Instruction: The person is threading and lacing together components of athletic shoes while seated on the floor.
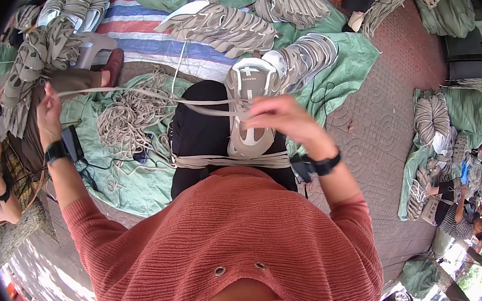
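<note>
A beige and white sneaker upper (251,132) without a visible sole rests on my right thigh, its heel end pointing away from me. Stretched out to the far left, my left hand (49,115) pinches a long beige shoelace (150,93). The lace runs in strands from there across to the eyelet area of the upper. Over the upper's right side, my right hand (285,119) is closed at the lace; its fingertips are slightly blurred. A band of beige laces (236,161) crosses both my thighs.
A tangled heap of beige laces (131,112) lies on green cloth to the left. Stacked uppers (305,61) stand ahead on green sheeting, with more rows (222,26) behind on a striped sheet. People sit nearby left, far right and at the back right.
</note>
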A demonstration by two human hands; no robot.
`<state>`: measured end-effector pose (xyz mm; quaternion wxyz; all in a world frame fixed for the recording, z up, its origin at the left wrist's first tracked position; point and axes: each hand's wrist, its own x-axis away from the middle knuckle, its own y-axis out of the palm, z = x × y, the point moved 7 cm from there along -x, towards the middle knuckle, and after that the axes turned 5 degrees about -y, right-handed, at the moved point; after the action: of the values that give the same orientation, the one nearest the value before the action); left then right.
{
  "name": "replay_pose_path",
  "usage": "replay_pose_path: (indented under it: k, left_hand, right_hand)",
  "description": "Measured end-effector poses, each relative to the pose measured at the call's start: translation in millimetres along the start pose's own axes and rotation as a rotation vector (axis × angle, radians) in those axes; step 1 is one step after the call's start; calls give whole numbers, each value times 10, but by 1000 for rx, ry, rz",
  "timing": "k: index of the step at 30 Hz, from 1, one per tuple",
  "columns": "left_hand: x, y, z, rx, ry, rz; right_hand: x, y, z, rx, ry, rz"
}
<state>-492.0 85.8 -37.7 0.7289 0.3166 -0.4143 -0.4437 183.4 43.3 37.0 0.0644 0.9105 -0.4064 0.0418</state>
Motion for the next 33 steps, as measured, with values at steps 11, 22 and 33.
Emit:
replay_pose_path:
  k: [11,22,33]
  left_hand:
    - [956,-324,-1632,-493,427,551]
    - [1600,1880,-4561,-1697,489,-617]
    - [1713,2012,-4740,-1846,458,-751]
  right_hand:
    - [2281,-2419,161,-877,-435,954]
    - [3191,-3222,1653,-955,-86,1700]
    - [3547,-3575,1515,-946,-242,1681]
